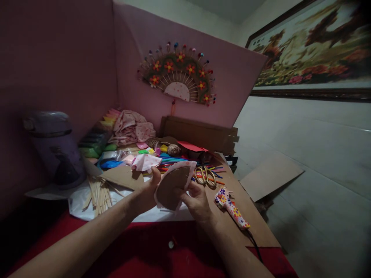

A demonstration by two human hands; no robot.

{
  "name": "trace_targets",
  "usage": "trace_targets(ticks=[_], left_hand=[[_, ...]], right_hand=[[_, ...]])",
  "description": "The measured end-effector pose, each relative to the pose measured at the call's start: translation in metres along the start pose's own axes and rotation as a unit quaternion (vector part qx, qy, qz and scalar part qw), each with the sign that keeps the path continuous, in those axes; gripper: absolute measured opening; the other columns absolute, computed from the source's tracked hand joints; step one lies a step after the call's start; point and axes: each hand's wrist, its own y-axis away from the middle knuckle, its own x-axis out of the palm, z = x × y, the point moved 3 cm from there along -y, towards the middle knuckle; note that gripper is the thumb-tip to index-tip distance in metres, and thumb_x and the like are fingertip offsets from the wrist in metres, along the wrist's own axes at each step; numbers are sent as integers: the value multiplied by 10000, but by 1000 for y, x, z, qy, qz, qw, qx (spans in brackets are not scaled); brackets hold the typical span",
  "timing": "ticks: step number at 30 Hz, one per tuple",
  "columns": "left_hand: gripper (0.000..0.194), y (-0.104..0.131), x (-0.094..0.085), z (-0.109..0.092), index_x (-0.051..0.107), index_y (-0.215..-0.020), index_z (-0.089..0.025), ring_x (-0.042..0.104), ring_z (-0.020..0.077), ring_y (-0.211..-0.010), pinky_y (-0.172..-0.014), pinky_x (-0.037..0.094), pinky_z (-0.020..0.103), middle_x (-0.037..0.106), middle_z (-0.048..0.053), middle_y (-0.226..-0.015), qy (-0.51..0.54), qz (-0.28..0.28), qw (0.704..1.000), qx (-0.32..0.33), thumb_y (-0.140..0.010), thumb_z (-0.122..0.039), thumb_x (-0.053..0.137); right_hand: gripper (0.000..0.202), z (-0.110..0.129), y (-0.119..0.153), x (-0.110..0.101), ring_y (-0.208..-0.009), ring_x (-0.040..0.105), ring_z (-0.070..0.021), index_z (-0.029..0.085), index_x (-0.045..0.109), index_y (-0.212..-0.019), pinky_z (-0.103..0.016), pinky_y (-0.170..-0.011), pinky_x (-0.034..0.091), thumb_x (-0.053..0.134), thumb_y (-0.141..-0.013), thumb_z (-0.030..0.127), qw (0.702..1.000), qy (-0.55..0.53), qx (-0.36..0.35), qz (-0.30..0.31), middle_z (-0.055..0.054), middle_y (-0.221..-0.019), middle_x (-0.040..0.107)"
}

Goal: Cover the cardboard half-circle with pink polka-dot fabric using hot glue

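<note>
Between my hands is a half-round cardboard piece [171,186] with pale pink cloth showing along its edge. My right hand [198,201] grips its right side, thumb pressed on the brown face. My left hand [147,194] holds the other side, its thumb raised and its remaining fingers hidden behind the piece. Just beyond lies a white-and-pink cloth scrap [147,162]. Another cut cardboard piece [123,177] rests left of my left hand. Gold-handled scissors [205,176] and a flower-patterned glue gun [232,207] lie to the right of my right hand.
Wooden sticks [97,197] lie in a pile at the left, near a purple lidded container [56,148]. Coloured stems, twine balls [174,149] and crumpled pink cloth [131,126] crowd the back. A decorated fan [178,75] hangs on the pink panel. The glue gun's cord [255,247] runs forward.
</note>
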Motion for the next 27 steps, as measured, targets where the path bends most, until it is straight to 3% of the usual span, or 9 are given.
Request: trace_targets(ticks=[3,5,8,13,17,19,21,24,27], left_hand=[[530,2,-4,5,702,-1042,-180,641,227,-847,-707,495,275,715,79,-935,-46,-40,998,5,-580,-400,841],[406,0,-9,7,716,-972,-167,622,158,-702,-630,477,222,706,45,-805,-67,-93,993,15,-604,-283,842],[300,-4,-13,7,725,-925,-147,604,125,-647,-616,474,205,701,38,-768,-70,-159,984,48,-655,-247,810],[325,-8,-19,7,724,-959,-164,639,144,-688,-662,502,226,727,50,-837,-56,-190,978,69,-648,-198,810],[282,-9,-25,8,715,-945,-167,640,136,-636,-632,515,232,726,49,-811,-40,-184,981,46,-678,-214,789],[259,-8,-27,8,712,-916,-166,634,132,-614,-616,515,233,719,43,-780,-36,-185,981,40,-676,-219,790],[267,-8,-27,8,709,-931,-173,639,136,-629,-621,516,239,719,45,-795,-42,-186,981,39,-680,-219,787],[294,-8,-26,9,702,-972,-188,650,150,-648,-627,515,256,719,48,-813,-58,-185,980,39,-693,-233,779],[321,-8,-25,9,696,-975,-202,655,166,-633,-616,520,278,717,40,-797,-66,-189,979,38,-672,-240,794]], right_hand=[[199,-1,0,4,-769,637,-206,185,736,-823,-355,-765,510,731,-707,346,999,-17,2,-31,-42,-819,728],[196,-1,-1,6,-752,634,-199,179,728,-816,-342,-750,508,722,-713,346,999,-32,5,-36,-40,-799,721],[240,-3,-2,9,-742,628,-197,167,714,-855,-340,-736,505,705,-732,373,998,-31,16,-48,-45,-779,705],[227,6,-1,4,-693,593,-174,154,668,-811,-294,-650,476,647,-790,379,988,144,2,-53,-48,-765,672],[260,33,6,-36,-801,624,-201,163,647,-967,-309,-696,477,608,-826,377,947,302,-13,-108,-83,-901,690],[250,46,11,-68,-826,639,-213,170,659,-952,-320,-711,479,540,-861,370,922,368,3,-118,-93,-915,695],[261,54,17,-104,-834,649,-223,161,674,-945,-324,-715,474,474,-876,315,874,466,39,-131,-110,-944,692],[318,50,31,-144,-883,659,-256,128,690,-992,-342,-743,468,427,-862,250,784,597,158,-69,-158,-1012,691],[356,37,48,-154,-994,639,-285,144,663,-1092,-354,-817,457,468,-862,333,748,636,189,23,-158,-1076,688]])
